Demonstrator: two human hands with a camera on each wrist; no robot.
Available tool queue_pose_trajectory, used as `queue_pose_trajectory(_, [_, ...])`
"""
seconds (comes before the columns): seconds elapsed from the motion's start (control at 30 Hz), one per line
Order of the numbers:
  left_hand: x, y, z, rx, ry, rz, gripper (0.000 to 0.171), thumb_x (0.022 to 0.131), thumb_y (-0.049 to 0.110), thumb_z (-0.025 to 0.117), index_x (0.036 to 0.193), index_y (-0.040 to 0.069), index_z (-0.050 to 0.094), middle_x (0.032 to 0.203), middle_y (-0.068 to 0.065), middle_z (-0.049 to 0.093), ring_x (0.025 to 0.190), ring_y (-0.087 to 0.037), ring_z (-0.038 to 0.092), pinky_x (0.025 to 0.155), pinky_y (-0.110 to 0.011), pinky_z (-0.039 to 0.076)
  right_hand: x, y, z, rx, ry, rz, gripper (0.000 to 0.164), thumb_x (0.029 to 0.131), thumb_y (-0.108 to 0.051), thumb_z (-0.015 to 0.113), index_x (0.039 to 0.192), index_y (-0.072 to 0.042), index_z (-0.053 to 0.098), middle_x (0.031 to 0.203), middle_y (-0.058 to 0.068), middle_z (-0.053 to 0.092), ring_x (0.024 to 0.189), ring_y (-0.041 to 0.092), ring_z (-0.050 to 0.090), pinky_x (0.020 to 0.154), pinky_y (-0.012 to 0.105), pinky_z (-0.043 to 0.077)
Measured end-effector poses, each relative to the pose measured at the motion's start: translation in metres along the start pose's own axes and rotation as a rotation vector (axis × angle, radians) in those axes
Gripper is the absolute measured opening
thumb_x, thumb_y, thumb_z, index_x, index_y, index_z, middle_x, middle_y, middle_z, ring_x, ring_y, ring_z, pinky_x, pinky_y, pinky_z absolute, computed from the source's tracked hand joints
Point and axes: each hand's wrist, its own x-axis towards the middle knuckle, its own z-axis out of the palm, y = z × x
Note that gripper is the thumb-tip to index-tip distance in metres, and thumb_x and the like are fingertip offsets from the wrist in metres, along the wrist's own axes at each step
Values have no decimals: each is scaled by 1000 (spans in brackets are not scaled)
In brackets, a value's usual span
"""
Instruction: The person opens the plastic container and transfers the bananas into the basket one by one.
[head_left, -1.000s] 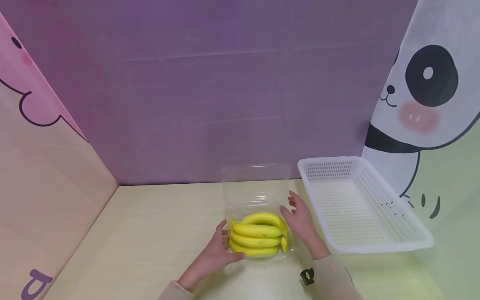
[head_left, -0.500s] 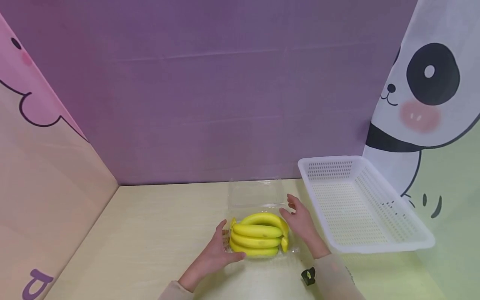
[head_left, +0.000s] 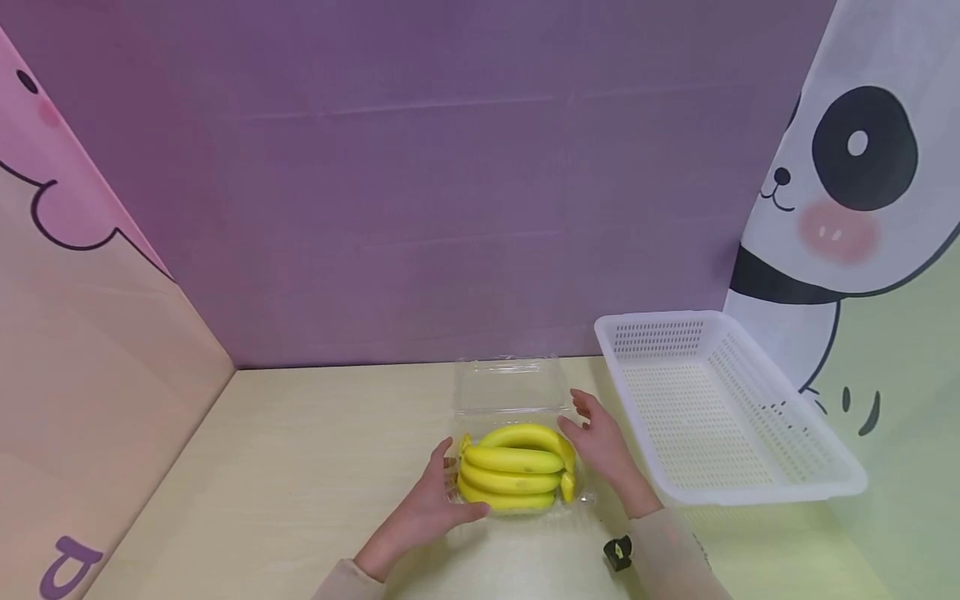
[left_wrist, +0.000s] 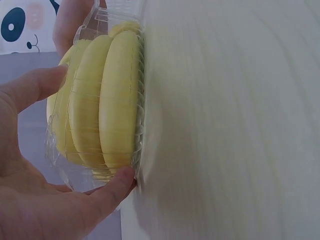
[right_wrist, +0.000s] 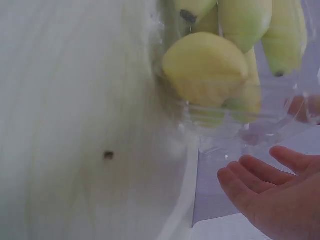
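A clear plastic clamshell container (left_wrist: pixel 141 107) sits on the table with a bunch of yellow bananas (head_left: pixel 513 482) in it. Its lid (head_left: pixel 510 388) lies folded back toward the purple wall. My left hand (head_left: pixel 429 503) grips the container's left end, thumb near the front side and fingers around the end, as the left wrist view also shows. To the right, my right hand (head_left: pixel 602 440) is raised close beside the container with its fingers loosely bent and nothing held. In the right wrist view, the fingertips (right_wrist: pixel 225 176) sit just off the clear plastic side.
A white perforated basket (head_left: pixel 652 433) stands to the right of the right hand. A small black object (head_left: pixel 617 552) shows at the right cuff. Pale wooden table (head_left: pixel 300 467) spreads to the left, with a purple wall (head_left: pixel 375 208) behind and printed panels at both sides.
The container's lid has dropped back from a raised position to lie flat behind the bananas. The right hand has shifted down slightly; the left hand stays at the container.
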Motion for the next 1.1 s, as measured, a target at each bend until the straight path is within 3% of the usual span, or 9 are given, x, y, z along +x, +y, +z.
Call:
queue_pose_trajectory(0.5, [1,-3,0,-14,-3,9,116,82,26,87,160,0,5,152,-35,32,136,-50,42,107,-65,38,-13,-25,-2,-97,-7,-143,51,96,-13,67,142,3,52,144,23,54,130,44,51,107,58,42])
queue_pose_trajectory(1.1, [2,-6,-1,-11,27,44,114,80,26,88,160,0,11,153,-33,31,132,-47,46,106,-61,42,-27,-51,-10,-132,-75,-226,50,95,-18,70,141,-3,56,143,15,57,134,38,50,111,55,39])
